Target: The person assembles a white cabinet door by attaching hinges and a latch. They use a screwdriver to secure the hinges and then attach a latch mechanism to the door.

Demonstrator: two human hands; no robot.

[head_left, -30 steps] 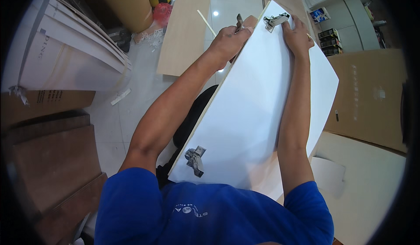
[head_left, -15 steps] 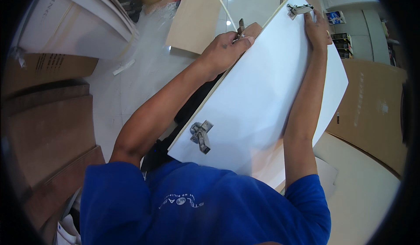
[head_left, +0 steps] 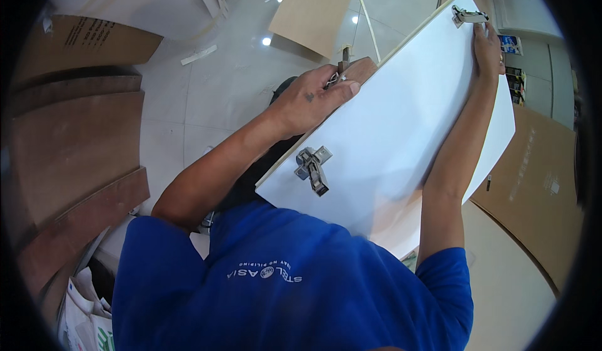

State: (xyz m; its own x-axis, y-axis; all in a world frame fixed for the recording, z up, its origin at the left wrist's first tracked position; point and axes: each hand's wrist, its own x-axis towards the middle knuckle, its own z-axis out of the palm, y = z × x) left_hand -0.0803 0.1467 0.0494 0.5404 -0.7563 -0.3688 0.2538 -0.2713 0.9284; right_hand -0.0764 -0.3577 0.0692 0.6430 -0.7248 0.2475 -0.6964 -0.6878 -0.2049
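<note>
A white cabinet door panel (head_left: pixel 401 112) leans tilted against my body. Two metal cup hinges are fixed to its face, a near hinge (head_left: pixel 313 168) and a far hinge (head_left: pixel 469 16). At the panel's left edge my left hand (head_left: pixel 316 97) is closed round what looks like a small wooden hand plane (head_left: pixel 360 70), a brown block with a metal piece standing up from it. Its underside is hidden. A long pale thin strip (head_left: pixel 365 15) rises beyond the block. My right hand (head_left: pixel 489 51) grips the panel's right edge beside the far hinge, some fingers hidden.
A light wooden board (head_left: pixel 310 15) lies on the tiled floor ahead. Brown boards (head_left: pixel 78 144) and a carton (head_left: pixel 94 43) stand at the left, with white panels (head_left: pixel 144 3) behind. A large brown sheet (head_left: pixel 527 181) is at the right. A pale scrap (head_left: pixel 199 55) lies on the floor.
My left hand has slid toward me along the panel's left edge with the plane. The view has shifted, so panel and surroundings sit differently. My right hand keeps its hold.
</note>
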